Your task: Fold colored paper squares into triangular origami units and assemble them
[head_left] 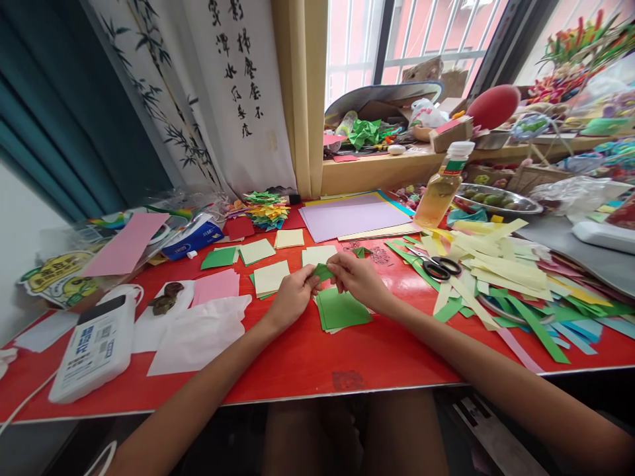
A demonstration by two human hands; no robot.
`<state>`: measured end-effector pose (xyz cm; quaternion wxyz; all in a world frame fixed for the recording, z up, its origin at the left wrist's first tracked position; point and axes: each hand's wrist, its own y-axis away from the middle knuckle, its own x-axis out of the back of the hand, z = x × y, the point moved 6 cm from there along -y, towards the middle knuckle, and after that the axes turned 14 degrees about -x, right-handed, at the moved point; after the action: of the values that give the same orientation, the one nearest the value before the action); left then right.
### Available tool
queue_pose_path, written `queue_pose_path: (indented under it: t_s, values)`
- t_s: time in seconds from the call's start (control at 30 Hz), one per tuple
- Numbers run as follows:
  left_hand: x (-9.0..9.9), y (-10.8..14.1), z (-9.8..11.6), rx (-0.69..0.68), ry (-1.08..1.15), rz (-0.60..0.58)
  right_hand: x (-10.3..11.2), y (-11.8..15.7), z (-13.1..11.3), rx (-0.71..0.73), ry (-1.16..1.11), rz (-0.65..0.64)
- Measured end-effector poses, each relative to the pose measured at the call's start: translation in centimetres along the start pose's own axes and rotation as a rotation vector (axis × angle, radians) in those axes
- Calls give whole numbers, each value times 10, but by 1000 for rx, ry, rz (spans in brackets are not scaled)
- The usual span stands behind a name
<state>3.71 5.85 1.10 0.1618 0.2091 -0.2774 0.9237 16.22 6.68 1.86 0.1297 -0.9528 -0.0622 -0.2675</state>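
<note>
Between my two hands is a small folded piece of green paper (pixel 323 272). My left hand (pixel 294 294) pinches its left side, and the fingers of my right hand (pixel 353 277) grip its right edge. Just below lies a stack of green paper squares (pixel 344 311) with pale sheets under it. Behind the hands sits a stack of pale yellow squares (pixel 317 255), partly covered by them. A small folded green paper piece (pixel 362 252) rests on the table beyond my right hand. More pale squares (pixel 271 277) lie to the left of my left hand.
Black-handled scissors (pixel 441 268) and a heap of paper strips (pixel 510 264) spread over the red table (pixel 297 370) at right. A bottle of yellowish liquid (pixel 443 188) stands behind them. At left are a white device (pixel 94 350), pink paper (pixel 215 287) and a tissue (pixel 203 337).
</note>
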Motion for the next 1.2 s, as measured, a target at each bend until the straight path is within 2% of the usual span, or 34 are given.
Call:
queue_pose_path:
  t_s: [0.2,0.33,0.5,0.73,1.03,1.2]
  values:
    - [8,1,7,4,-78,83,4,2,-6,63,107,116]
    - [11,4,12,-7,-124,113,5,2,-5,68,135,131]
    - [14,6,8,19,-89,158,1,1,1,32,64,38]
    - [21,6,2,26,23,306,-11,2,9,-78,-162,-150]
    - [23,6,6,-17,0,302,-8,2,5,-129,-458,-215]
    - [23,6,6,-15,-31,285,-7,2,3,-130,-473,-264]
